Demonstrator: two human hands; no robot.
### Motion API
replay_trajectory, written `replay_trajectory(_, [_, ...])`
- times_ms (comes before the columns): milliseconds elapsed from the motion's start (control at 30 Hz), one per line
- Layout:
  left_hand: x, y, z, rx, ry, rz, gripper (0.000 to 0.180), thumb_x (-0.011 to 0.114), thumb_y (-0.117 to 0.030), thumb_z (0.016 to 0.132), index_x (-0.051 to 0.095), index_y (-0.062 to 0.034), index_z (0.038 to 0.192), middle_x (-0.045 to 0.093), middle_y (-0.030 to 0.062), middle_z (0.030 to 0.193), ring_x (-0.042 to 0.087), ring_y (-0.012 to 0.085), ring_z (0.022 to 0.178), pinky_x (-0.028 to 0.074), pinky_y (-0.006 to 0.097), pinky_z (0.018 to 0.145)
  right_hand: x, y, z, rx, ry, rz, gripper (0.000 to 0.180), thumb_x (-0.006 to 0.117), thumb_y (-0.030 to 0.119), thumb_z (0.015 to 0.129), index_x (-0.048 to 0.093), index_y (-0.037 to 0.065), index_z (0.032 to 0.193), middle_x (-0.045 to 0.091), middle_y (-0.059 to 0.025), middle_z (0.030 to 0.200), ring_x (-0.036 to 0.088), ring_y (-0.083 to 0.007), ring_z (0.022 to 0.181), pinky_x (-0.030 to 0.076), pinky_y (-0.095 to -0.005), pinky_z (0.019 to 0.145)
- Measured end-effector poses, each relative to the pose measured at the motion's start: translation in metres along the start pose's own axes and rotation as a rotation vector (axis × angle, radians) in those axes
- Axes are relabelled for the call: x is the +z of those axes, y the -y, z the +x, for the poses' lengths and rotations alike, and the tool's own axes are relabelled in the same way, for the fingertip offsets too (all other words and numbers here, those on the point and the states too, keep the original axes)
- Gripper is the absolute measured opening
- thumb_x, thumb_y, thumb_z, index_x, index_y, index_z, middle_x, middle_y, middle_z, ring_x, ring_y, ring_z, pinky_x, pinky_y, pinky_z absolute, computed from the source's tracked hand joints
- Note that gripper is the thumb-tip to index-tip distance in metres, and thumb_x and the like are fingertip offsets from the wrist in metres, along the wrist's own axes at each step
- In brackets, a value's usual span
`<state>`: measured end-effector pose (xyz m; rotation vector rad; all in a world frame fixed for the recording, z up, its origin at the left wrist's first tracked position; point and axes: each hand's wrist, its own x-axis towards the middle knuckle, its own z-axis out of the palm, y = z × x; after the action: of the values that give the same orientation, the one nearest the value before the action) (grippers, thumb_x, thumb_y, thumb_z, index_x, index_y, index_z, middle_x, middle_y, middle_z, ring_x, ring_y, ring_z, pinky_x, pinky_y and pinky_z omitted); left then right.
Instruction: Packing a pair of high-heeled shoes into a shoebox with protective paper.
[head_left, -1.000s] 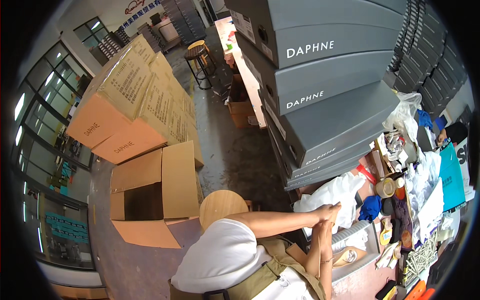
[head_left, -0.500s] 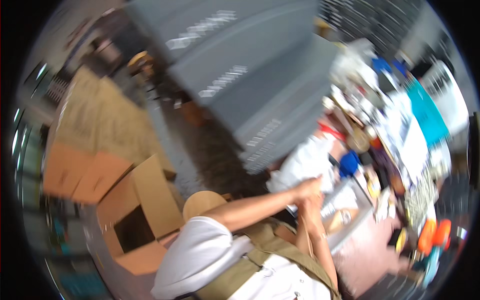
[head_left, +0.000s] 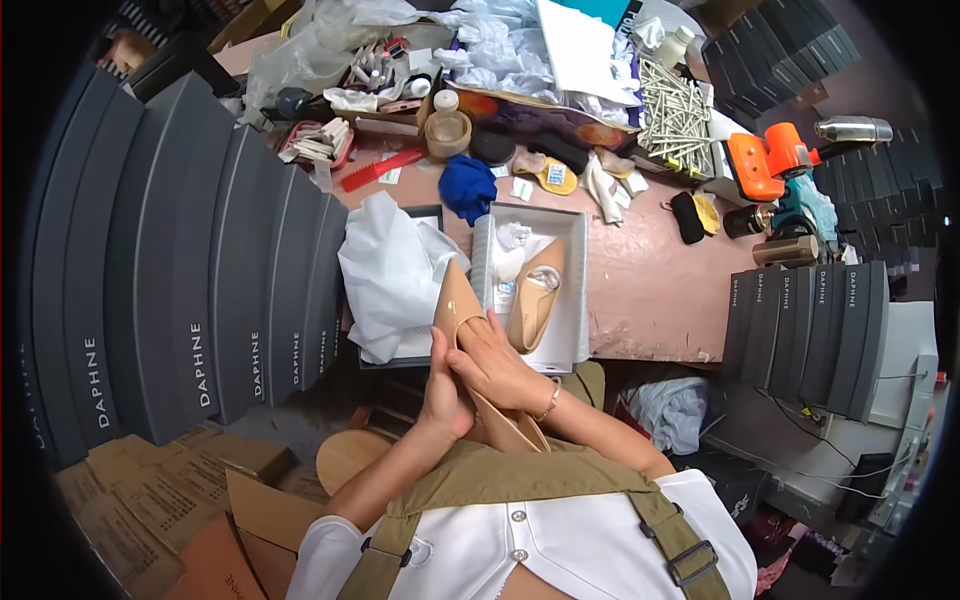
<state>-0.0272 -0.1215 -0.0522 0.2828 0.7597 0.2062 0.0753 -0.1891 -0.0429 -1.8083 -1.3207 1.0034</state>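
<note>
A beige pointed pump [head_left: 455, 308] is held between both hands in front of my chest, its toe pointing away from me. My left hand [head_left: 444, 398] wraps round its left side, thumb up along the edge. My right hand [head_left: 493, 366] lies over its opening, with the fingertips down inside and out of sight. Just beyond, the matching pump [head_left: 540, 302] lies in an open white-lined shoe box [head_left: 573, 335], with crumpled paper in the box beside it. White tissue paper [head_left: 388, 270] spills over the dark box part to the left.
Tall stacks of dark grey shoe boxes [head_left: 165, 260] rise at the left; more boxes [head_left: 808, 325] stand at the right. Along the table's back lie a blue cloth [head_left: 467, 188], a red comb [head_left: 382, 170], a tape roll [head_left: 447, 132], a bundle of sticks [head_left: 675, 115] and an orange tool [head_left: 765, 165].
My view has swung round and steadied from a blurred, tilted one. My hands were together over the box's edge; they are now nearer my chest, with the pump plainly visible between them.
</note>
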Motion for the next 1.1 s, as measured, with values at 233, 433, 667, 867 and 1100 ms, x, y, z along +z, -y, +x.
replay_trajectory(233, [-0.017, -0.002, 0.032, -0.017, -0.030, 0.068, 0.079, 0.031, -0.071, 0.089, 0.043, -0.0054, 0.131, 0.053, 0.0139, 0.121, 0.056, 0.0284, 0.107, 0.047, 0.043, 0.091, -0.031, -0.068, -0.035, 0.124, 0.122, 0.842, 0.045, 0.039, 0.035, 0.098, 0.062, 0.000, 0.114, 0.059, -0.0193, 0.121, 0.059, -0.0284, 0.108, 0.043, -0.0353, 0.096])
replay_trajectory(433, [-0.017, -0.019, 0.052, -0.197, 0.074, -0.006, 0.081, 0.029, -0.072, 0.088, 0.045, -0.0037, 0.128, 0.056, 0.0200, 0.113, 0.060, 0.0374, 0.099, 0.052, 0.052, 0.083, -0.058, -0.166, 0.061, -0.010, -0.412, -0.470, 0.017, 0.059, 0.010, 0.085, 0.068, 0.006, 0.098, 0.061, -0.0147, 0.095, 0.061, -0.0301, 0.087, 0.049, -0.0372, 0.075])
replay_trajectory(667, [-0.036, -0.016, 0.059, -0.213, 0.046, -0.217, 0.077, 0.032, -0.069, 0.090, 0.044, -0.0053, 0.131, 0.054, 0.0211, 0.119, 0.055, 0.0377, 0.110, 0.043, 0.054, 0.097, -0.077, -0.069, 0.012, -0.109, -0.415, -0.068, 0.015, 0.065, 0.010, 0.080, 0.068, 0.008, 0.095, 0.060, -0.0109, 0.086, 0.062, -0.0272, 0.077, 0.050, -0.0371, 0.065])
replay_trajectory(867, [-0.011, -0.014, 0.056, -0.057, -0.004, -0.036, 0.068, 0.034, -0.063, 0.093, 0.045, -0.0068, 0.130, 0.055, 0.0114, 0.124, 0.054, 0.0251, 0.114, 0.043, 0.042, 0.098, -0.045, -0.026, -0.007, -0.074, -0.344, 0.223, 0.024, 0.065, 0.001, 0.082, 0.063, 0.005, 0.106, 0.059, -0.0054, 0.083, 0.061, -0.0130, 0.065, 0.049, -0.0271, 0.057])
replay_trajectory(1100, [-0.005, -0.014, 0.051, -0.029, 0.026, 0.042, 0.066, 0.032, -0.062, 0.094, 0.044, -0.0072, 0.130, 0.055, 0.0101, 0.124, 0.054, 0.0235, 0.114, 0.045, 0.041, 0.097, -0.023, -0.046, -0.020, -0.075, -0.419, 0.074, 0.031, 0.058, -0.001, 0.085, 0.056, 0.001, 0.116, 0.055, -0.0094, 0.080, 0.059, -0.0166, 0.063, 0.049, -0.0283, 0.059])
